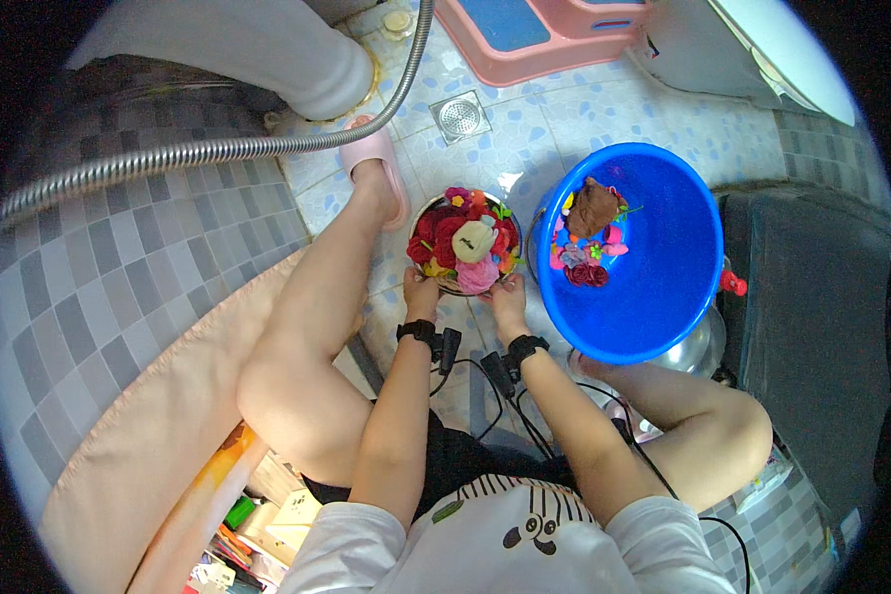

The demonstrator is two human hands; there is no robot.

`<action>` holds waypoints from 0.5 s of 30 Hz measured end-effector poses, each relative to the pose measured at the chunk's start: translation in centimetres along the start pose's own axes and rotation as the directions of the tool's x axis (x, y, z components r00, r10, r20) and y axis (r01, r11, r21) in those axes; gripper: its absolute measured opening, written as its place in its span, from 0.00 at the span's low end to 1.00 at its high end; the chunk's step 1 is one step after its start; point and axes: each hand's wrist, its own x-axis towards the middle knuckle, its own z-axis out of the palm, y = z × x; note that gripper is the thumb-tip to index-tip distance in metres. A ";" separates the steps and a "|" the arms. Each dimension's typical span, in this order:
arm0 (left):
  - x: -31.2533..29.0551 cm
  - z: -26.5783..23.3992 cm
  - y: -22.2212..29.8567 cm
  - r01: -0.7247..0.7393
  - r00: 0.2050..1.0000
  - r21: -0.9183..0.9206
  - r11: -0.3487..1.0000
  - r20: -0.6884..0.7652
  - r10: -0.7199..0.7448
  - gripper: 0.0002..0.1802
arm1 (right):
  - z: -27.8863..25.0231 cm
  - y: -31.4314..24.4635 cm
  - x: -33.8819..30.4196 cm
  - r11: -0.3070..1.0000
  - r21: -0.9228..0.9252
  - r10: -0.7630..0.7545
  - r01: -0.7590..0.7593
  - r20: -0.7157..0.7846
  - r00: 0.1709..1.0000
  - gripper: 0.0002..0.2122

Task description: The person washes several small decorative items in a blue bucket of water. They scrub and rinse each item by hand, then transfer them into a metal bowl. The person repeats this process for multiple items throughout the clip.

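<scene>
My left hand (422, 294) and my right hand (507, 301) grip the near rim of a round bowl (453, 290), one on each side. Fingers curl around its edge, partly hidden under it. Heaped inside are artificial flowers (447, 244) in red, pink and yellow, with a pale cream bloom (473, 242) on top. Just right of the bowl stands a large blue bucket (653, 332). Along its left inner side lie more small flowers (587, 274) and a brown lump (595, 208) whose kind I cannot make out.
A pink step stool (510, 69) with blue tops and a square floor drain (459, 116) lie ahead. A metal shower hose (218, 150) crosses the upper left. Black cables (475, 374) hang from my wrist straps. A shiny metal basin (698, 346) sits behind the bucket.
</scene>
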 end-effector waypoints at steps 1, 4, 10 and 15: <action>-0.6 -0.3 0.3 -0.039 0.999 -0.046 0.998 0.010 0.040 0.18 | 0.2 -0.8 -0.7 0.998 -0.055 -0.032 0.033 0.014 0.999 0.11; -2.7 -1.1 1.4 -0.039 0.999 -0.149 0.988 -0.042 0.033 0.16 | 0.9 -3.1 -2.8 0.988 -0.118 -0.086 0.095 0.079 0.993 0.10; -8.4 -3.3 4.2 -0.165 0.986 -0.245 0.955 -0.013 0.167 0.13 | 0.8 -7.2 -8.1 0.996 -0.056 -0.063 0.074 0.168 0.984 0.09; -14.0 -5.6 7.8 -0.269 0.960 -0.135 0.954 0.047 0.277 0.08 | -1.0 -11.3 -13.2 0.773 -0.604 -0.015 0.196 0.291 0.957 0.12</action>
